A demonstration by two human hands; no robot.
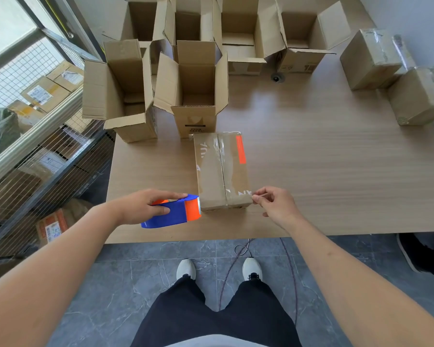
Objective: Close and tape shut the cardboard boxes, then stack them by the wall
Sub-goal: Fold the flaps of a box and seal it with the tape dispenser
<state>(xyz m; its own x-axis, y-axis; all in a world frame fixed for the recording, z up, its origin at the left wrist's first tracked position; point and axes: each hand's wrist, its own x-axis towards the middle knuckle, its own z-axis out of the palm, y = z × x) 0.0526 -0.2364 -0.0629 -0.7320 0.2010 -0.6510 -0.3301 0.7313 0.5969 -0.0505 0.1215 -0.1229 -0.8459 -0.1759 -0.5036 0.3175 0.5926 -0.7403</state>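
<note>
On the table's [311,156] near edge lies the closed box [222,171], flaps shut, clear tape along its centre seam, orange strip on its far right. Left of that box, touching its near-left corner, the tape dispenser [172,211], blue with an orange roll, is gripped by the left hand [145,205], fingers wrapped over the top and thumb on the side. Right hand [273,201] pinches something thin at the box's near-right corner, probably the tape end; too small to be sure.

Handling guess: the box is stiff corrugated card, likely light, with taped faces a bit slick; best taken by both long sides, palms flat, not by the seam.

Counts: one closed box in work. Beyond it, six open boxes [125,93] with flaps up, in two rows, though the back row is partly cut off. Far right of it, two taped boxes [371,60], touching each other. One dispenser. Nothing stacked by the wall [411,11] yet.
</note>
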